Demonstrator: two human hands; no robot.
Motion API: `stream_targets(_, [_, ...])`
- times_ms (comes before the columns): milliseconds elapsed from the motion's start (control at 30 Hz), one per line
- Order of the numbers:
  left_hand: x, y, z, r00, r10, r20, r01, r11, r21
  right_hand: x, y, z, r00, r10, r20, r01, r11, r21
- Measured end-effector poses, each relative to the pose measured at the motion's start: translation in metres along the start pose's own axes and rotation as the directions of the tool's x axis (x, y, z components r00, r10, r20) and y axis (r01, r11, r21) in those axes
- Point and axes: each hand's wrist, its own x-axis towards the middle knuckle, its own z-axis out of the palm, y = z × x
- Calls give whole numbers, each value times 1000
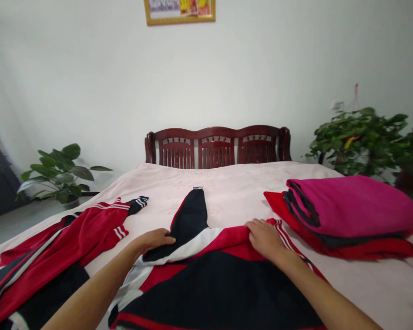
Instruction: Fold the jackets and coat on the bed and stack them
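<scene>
A navy, red and white track jacket (227,284) lies spread on the bed in front of me. One navy sleeve (191,208) points away toward the headboard, its cuff striped in white. My left hand (156,240) is closed on the jacket near the base of that sleeve, thumb and fingers together. With curled fingers, my right hand (265,236) grips the red upper edge close to the striped band at the right. The lower part of the jacket runs out of the bottom of the view.
Red and navy striped clothes (86,229) lie loosely on the left. A stack of folded magenta, dark and red cloth (358,206) sits to the right. Behind the pink-covered bed (241,183) stands a dark wooden headboard (216,146), with potted plants (60,169) on both sides.
</scene>
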Motion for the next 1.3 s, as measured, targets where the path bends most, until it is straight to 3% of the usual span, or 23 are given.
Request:
stream_targets(100, [5,4,0,1000,-4,12,4,1000,-24,1,-32,10,992,-113,59,100,977,188])
stream_targets(267, [9,11,8,1000,-3,2,3,992,-125,2,-62,21,988,-128,87,123,991,55])
stream_targets(433, [9,28,22,994,103,-45,-110,978,-179,8,-68,17,990,-107,94,103,993,52])
stream_targets(567, [7,27,27,990,124,-71,-128,990,-54,17,-67,13,997,-57,53,51,992,120])
stream_targets(733, [-1,9,33,972,107,-209,-45,959,279,44,-76,24,999,9,31,-19,938,347])
stream_targets(833, [-10,6,42,947,119,-300,18,909,416,69,-89,41,995,72,68,-96,865,492])
stream_targets(933, [-24,7,53,877,302,-375,-8,788,615,93,-102,59,981,133,139,-190,778,599])
stream_targets(1000, [-35,7,58,829,459,-320,-90,673,734,104,-107,70,972,156,178,-235,712,662])
stream_targets(1067, [-47,5,61,819,533,-214,-198,612,766,112,-109,78,965,175,197,-264,635,726])
stream_targets(1167, [-59,-2,64,815,571,-100,-298,561,773,119,-113,86,950,213,227,-306,492,815])
stream_targets(1300, [-57,-15,62,835,548,-51,-279,501,819,124,-123,83,927,232,296,-349,241,906])
